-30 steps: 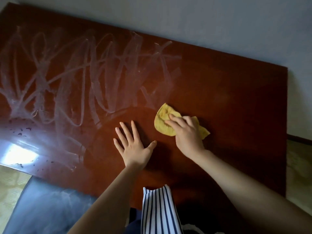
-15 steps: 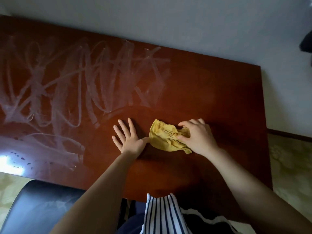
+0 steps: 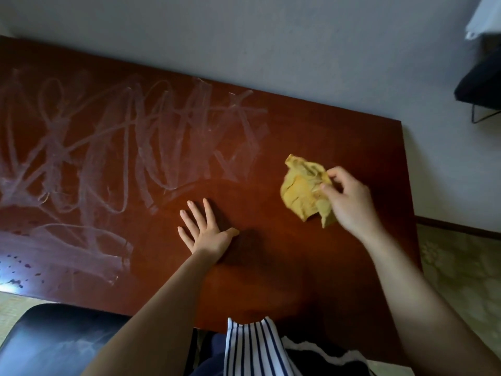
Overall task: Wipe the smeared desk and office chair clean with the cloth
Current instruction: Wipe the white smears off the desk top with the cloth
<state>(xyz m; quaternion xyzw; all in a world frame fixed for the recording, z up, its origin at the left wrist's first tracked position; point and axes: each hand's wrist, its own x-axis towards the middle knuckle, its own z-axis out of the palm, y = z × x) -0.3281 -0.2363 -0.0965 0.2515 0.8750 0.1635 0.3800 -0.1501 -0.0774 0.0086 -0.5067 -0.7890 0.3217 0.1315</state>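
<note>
A dark red-brown desk [image 3: 339,131] fills the middle of the view. White smears [image 3: 116,147] cover its left half; the right half looks glossy and unsmeared. My right hand [image 3: 349,202] pinches a crumpled yellow cloth [image 3: 303,191], held bunched up over the right part of the desk. My left hand [image 3: 206,232] lies flat on the desk with fingers spread, holding nothing. The black office chair seat [image 3: 54,346] shows at the lower left, with pale smears on it.
A grey wall [image 3: 271,36] runs behind the desk. A dark object on a thin metal frame [image 3: 479,85] stands at the upper right. Patterned floor [image 3: 461,272] lies right of the desk. My striped clothing [image 3: 252,348] is at the bottom edge.
My right hand has swept right with the cloth, from next to my left hand, and bunched it up off the desk surface. My left hand stays flat in place.
</note>
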